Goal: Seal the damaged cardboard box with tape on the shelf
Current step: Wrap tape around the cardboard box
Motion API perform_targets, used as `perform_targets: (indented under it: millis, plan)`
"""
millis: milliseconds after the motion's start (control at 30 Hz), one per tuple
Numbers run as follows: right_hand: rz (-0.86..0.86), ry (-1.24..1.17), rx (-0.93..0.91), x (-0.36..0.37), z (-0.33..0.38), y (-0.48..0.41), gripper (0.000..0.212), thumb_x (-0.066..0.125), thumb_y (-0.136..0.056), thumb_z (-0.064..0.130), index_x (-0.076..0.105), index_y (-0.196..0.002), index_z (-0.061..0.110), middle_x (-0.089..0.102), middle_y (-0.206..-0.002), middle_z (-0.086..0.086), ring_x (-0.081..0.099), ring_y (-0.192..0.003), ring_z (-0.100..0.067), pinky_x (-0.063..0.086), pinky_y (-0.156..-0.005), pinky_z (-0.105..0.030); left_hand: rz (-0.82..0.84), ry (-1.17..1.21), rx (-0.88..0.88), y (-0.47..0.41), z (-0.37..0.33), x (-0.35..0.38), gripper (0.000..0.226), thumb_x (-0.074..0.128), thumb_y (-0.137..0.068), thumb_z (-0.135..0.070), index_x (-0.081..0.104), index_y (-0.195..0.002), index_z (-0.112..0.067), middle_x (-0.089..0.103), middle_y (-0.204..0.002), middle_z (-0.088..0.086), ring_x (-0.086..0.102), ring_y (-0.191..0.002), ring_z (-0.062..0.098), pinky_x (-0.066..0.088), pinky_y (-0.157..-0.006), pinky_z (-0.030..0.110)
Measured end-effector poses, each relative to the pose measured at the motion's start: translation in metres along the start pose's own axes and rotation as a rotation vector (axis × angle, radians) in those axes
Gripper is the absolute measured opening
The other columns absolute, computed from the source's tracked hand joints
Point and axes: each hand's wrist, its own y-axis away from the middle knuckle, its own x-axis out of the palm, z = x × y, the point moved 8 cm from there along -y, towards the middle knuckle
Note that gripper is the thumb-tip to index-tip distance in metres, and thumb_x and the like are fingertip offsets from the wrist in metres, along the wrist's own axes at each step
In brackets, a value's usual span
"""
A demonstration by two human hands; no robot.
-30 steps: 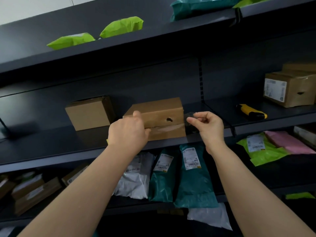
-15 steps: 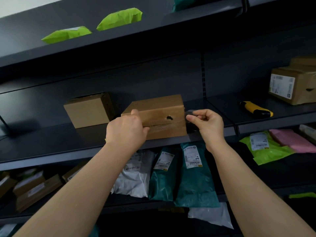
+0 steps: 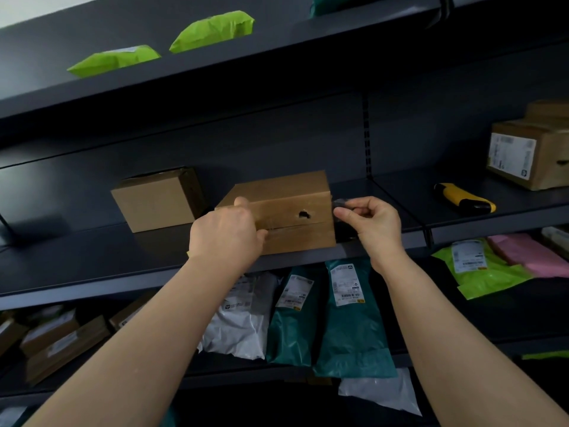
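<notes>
A dark grey metal shelf (image 3: 92,257) is carrying the damaged brown cardboard box (image 3: 286,188), which is sitting at its front edge, just right of a plain brown cardboard carton (image 3: 154,203). The left hand (image 3: 224,232) is resting on the box's left front corner, fingers curled, thumb pressing the front face; whether its grip is enclosing anything I cannot tell. The right hand (image 3: 375,224) is hovering just beside the box's right end, its grip pinching a strip of clear tape (image 3: 338,202) between thumb and forefinger. A ragged hole (image 3: 304,214) is showing in the box's front, between the hands.
</notes>
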Motion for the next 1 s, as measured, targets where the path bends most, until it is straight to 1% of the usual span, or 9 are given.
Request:
perform_targets:
  millis: [433, 467, 567, 600, 633, 733, 833, 900, 1000]
  plan:
    - [0.037, 0.079, 0.077, 0.005, -0.011, -0.01, 0.017, 0.084, -0.074, 0.031, 0.073, -0.087, 0.032, 0.058, -0.074, 0.007, 0.058, -0.072, -0.011, 0.056, -0.083, -0.04, -0.007, -0.016, 0.026, -0.002, -0.003, -0.002, 0.039, 0.055, -0.093, -0.051, 0.037, -0.099, -0.016, 0.066, -0.097, 0.006, 0.064, -0.09, 0.029, 0.038, -0.059, 0.033]
    - [0.03, 0.108, 0.078, 0.005, -0.011, -0.01, 0.022, 0.083, -0.073, 0.034, 0.073, -0.093, 0.031, 0.058, -0.073, 0.008, 0.059, -0.072, -0.011, 0.056, -0.083, -0.041, -0.004, -0.018, 0.027, -0.002, -0.003, -0.002, 0.04, 0.055, -0.093, -0.051, 0.034, -0.097, -0.017, 0.065, -0.097, 0.005, 0.064, -0.09, 0.029, 0.038, -0.059, 0.033]
    - [0.002, 0.192, 0.104, 0.004, -0.01, -0.01, 0.058, 0.083, -0.071, 0.043, 0.064, -0.122, 0.024, 0.062, -0.078, 0.01, 0.066, -0.084, -0.016, 0.055, -0.086, -0.038, 0.004, -0.017, 0.023, -0.003, -0.002, -0.001, 0.042, 0.056, -0.093, -0.051, 0.031, -0.095, -0.017, 0.065, -0.096, 0.005, 0.063, -0.089, 0.028, 0.038, -0.059, 0.033]
    - [-0.013, 0.202, 0.113, 0.003, -0.01, -0.009, 0.063, 0.083, -0.07, 0.044, 0.061, -0.125, 0.023, 0.064, -0.081, 0.008, 0.066, -0.087, -0.016, 0.054, -0.085, -0.037, 0.006, -0.017, 0.022, -0.004, -0.001, 0.0, 0.042, 0.056, -0.092, -0.051, 0.031, -0.095, -0.017, 0.065, -0.096, 0.005, 0.063, -0.089, 0.028, 0.038, -0.059, 0.033]
    - [-0.03, 0.195, 0.118, 0.002, -0.009, -0.008, 0.061, 0.084, -0.069, 0.043, 0.059, -0.122, 0.025, 0.065, -0.083, 0.006, 0.067, -0.087, -0.017, 0.055, -0.084, -0.037, 0.01, -0.014, 0.022, -0.004, -0.001, 0.001, 0.043, 0.057, -0.092, -0.051, 0.031, -0.095, -0.017, 0.065, -0.097, 0.005, 0.063, -0.09, 0.028, 0.038, -0.059, 0.033]
    - [-0.084, 0.152, 0.083, 0.001, -0.006, -0.002, 0.035, 0.083, -0.072, 0.037, 0.057, -0.094, 0.027, 0.068, -0.082, 0.001, 0.067, -0.082, -0.017, 0.057, -0.078, -0.042, 0.015, -0.009, 0.026, -0.005, -0.001, 0.004, 0.041, 0.057, -0.092, -0.051, 0.034, -0.097, -0.017, 0.065, -0.096, 0.005, 0.063, -0.089, 0.028, 0.038, -0.059, 0.033]
    - [-0.055, 0.178, -0.002, 0.009, 0.002, 0.007, 0.013, 0.076, -0.08, 0.026, 0.064, -0.08, 0.019, 0.068, -0.082, 0.002, 0.065, -0.08, -0.014, 0.055, -0.077, -0.035, 0.002, -0.017, 0.028, -0.006, -0.001, 0.004, 0.041, 0.057, -0.092, -0.051, 0.042, -0.104, -0.014, 0.065, -0.095, 0.005, 0.063, -0.089, 0.028, 0.039, -0.058, 0.033]
    - [-0.012, 0.148, -0.009, 0.017, 0.002, 0.014, 0.006, 0.07, -0.082, 0.014, 0.065, -0.084, 0.016, 0.069, -0.09, 0.004, 0.064, -0.087, -0.011, 0.053, -0.081, -0.03, -0.006, -0.014, 0.029, -0.007, -0.001, 0.004, 0.041, 0.057, -0.092, -0.05, 0.043, -0.104, -0.014, 0.065, -0.095, 0.006, 0.063, -0.09, 0.029, 0.039, -0.058, 0.033]
    - [0.095, 0.081, 0.036, 0.031, 0.001, 0.02, 0.033, 0.06, -0.081, 0.001, 0.059, -0.107, 0.022, 0.065, -0.106, 0.008, 0.062, -0.1, -0.007, 0.053, -0.093, -0.032, -0.025, -0.006, 0.03, -0.007, -0.001, 0.004, 0.041, 0.057, -0.092, -0.049, 0.034, -0.096, -0.016, 0.065, -0.095, 0.006, 0.063, -0.089, 0.029, 0.038, -0.058, 0.033]
